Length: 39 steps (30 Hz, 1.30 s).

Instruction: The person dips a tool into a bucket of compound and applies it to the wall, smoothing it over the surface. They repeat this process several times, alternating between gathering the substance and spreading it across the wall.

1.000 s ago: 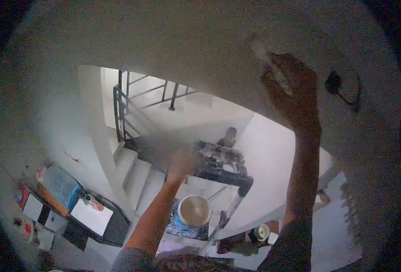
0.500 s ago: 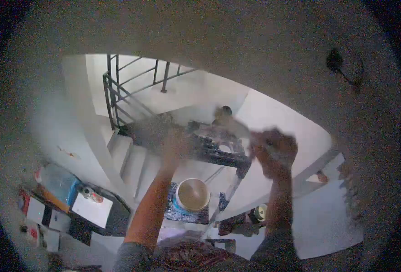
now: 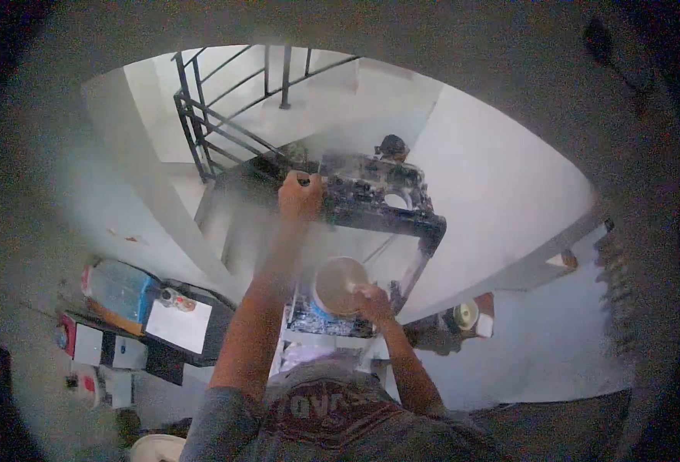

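My left hand (image 3: 300,197) is raised in front of me, fingers wrapped round a tool whose dark handle end (image 3: 303,182) shows in the fist. The rest of that tool is blurred against the dark background. Lower down, my right hand (image 3: 374,302) is closed at the right rim of a white bucket (image 3: 317,271). From its fingers a pale, blurred tool, like a putty knife, reaches into the bucket over a greyish-tan mass. The bucket stands on a paint-splattered platform (image 3: 300,327) just in front of my body.
A dark, splattered frame (image 3: 386,222) stands beyond the bucket, with a person's dark head (image 3: 393,146) behind it. Black railings (image 3: 236,135) line the stairs at back left. Boxes and a blue-tinted bin (image 3: 120,289) sit lower left. The ceiling (image 3: 340,23) curves close overhead.
My right hand has come down from its raised place at the right to the bucket. My left hand has risen slightly, and the view has tipped downward.
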Each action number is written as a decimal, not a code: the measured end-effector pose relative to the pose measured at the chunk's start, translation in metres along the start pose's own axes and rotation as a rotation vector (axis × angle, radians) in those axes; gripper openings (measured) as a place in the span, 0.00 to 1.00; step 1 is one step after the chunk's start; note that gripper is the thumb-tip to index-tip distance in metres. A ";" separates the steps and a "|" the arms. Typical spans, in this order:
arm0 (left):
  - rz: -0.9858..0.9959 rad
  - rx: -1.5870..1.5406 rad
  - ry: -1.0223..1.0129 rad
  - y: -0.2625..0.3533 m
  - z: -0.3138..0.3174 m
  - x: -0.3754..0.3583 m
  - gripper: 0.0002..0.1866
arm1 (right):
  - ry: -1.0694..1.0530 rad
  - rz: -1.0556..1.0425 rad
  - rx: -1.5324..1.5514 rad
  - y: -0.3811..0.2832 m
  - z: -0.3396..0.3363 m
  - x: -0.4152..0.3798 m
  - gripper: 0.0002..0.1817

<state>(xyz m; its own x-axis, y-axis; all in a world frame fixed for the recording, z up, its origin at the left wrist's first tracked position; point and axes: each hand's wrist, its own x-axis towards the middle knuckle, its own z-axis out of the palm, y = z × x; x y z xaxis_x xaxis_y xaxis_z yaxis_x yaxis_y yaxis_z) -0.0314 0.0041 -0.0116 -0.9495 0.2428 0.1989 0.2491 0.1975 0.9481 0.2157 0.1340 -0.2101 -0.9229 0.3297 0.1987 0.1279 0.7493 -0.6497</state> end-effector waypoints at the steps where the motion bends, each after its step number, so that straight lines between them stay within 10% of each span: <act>1: -0.001 0.012 -0.009 0.004 -0.002 -0.002 0.22 | -0.084 0.015 -0.112 0.003 0.007 0.010 0.27; 8: 0.151 0.165 -0.071 -0.006 -0.004 0.000 0.19 | -0.163 -0.251 -0.193 0.067 0.075 0.052 0.16; 24: 0.058 0.144 0.070 -0.001 0.002 0.007 0.22 | -0.663 0.111 -0.325 0.125 0.128 0.062 0.15; 27: 0.104 0.139 0.067 0.003 0.002 0.007 0.22 | -0.396 0.167 -0.140 0.100 0.101 0.055 0.19; 30: 0.205 0.254 0.121 -0.020 0.007 0.015 0.22 | -0.002 -0.286 -0.059 0.033 0.045 0.039 0.15; 39: 0.065 0.098 0.003 0.015 -0.003 0.001 0.20 | -0.050 0.578 0.741 -0.019 -0.032 -0.041 0.17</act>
<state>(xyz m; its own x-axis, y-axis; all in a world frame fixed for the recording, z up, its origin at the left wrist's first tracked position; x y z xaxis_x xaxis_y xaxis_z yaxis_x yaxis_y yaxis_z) -0.0292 0.0045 0.0031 -0.9312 0.2554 0.2599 0.3275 0.2738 0.9043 0.2633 0.1245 -0.1821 -0.8051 0.4984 -0.3216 0.3239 -0.0848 -0.9423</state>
